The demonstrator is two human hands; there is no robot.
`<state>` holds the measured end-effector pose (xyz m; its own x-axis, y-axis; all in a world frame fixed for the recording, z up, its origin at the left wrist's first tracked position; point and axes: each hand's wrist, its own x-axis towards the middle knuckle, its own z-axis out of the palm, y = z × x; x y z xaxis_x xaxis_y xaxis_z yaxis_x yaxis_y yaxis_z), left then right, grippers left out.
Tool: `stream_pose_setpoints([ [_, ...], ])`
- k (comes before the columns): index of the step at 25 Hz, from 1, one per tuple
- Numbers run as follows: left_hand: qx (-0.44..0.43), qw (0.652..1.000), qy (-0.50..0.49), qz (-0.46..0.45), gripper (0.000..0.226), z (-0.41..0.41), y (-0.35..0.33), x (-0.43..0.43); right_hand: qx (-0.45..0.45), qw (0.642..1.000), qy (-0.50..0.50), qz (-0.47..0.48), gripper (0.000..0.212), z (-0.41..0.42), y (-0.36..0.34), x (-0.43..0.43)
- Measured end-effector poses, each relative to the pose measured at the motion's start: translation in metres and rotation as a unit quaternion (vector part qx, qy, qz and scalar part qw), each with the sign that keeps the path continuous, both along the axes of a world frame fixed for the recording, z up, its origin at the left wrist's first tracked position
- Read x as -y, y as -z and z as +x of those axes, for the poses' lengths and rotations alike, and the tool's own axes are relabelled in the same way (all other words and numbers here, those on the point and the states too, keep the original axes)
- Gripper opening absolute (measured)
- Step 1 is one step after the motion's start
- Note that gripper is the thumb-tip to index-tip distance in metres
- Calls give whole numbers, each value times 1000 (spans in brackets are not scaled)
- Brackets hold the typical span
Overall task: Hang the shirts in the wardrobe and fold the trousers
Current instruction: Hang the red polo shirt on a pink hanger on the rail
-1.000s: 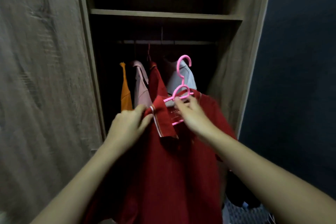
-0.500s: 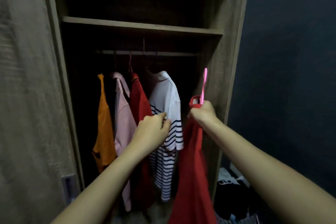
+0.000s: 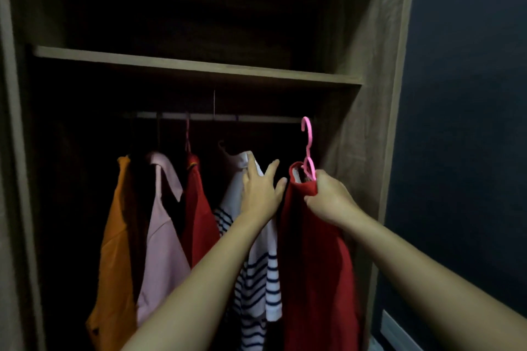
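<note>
My right hand grips the collar of a red shirt on a pink hanger, whose hook is raised close to the right end of the wardrobe rail. My left hand is open, fingers spread against the shoulder of a white shirt with dark stripes hanging on the rail. Left of it hang another red shirt, a pink shirt and an orange shirt.
A wooden shelf spans the wardrobe above the rail. The wardrobe's right side panel stands close beside the raised hanger. A dark wall lies to the right. A pale object shows at the lower right.
My right hand has lifted the red shirt and hanger up toward the rail. My left hand let go of the shirt, opened, and moved onto the striped shirt's shoulder.
</note>
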<state>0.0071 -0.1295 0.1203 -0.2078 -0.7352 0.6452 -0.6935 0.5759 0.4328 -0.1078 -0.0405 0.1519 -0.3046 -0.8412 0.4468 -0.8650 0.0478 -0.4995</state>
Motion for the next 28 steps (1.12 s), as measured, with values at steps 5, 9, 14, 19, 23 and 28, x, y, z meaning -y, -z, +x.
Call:
stream_pose_setpoints([
  [5, -100, 993, -62, 14, 67, -6, 11, 39, -98, 995, 6, 6, 35, -12, -26, 70],
  [9, -117, 992, -46, 2, 66, -5, 17, 43, -162, 985, 26, 47, 34, -16, -48, 129],
  [14, -118, 993, 11, 20, 75, -10, 12, 41, -228, 970, 22, 83, 31, -22, -66, 179],
  [19, -125, 991, 23, 33, 78, -9, 12, 43, -249, 959, -6, 133, 35, -31, -57, 208],
  [23, -118, 992, 14, 36, 78, -11, 14, 44, -270, 951, -18, 149, 32, -35, -39, 222],
  [28, -92, 995, 10, 46, 80, -9, 14, 47, -252, 961, -25, 111, 33, -43, -38, 207],
])
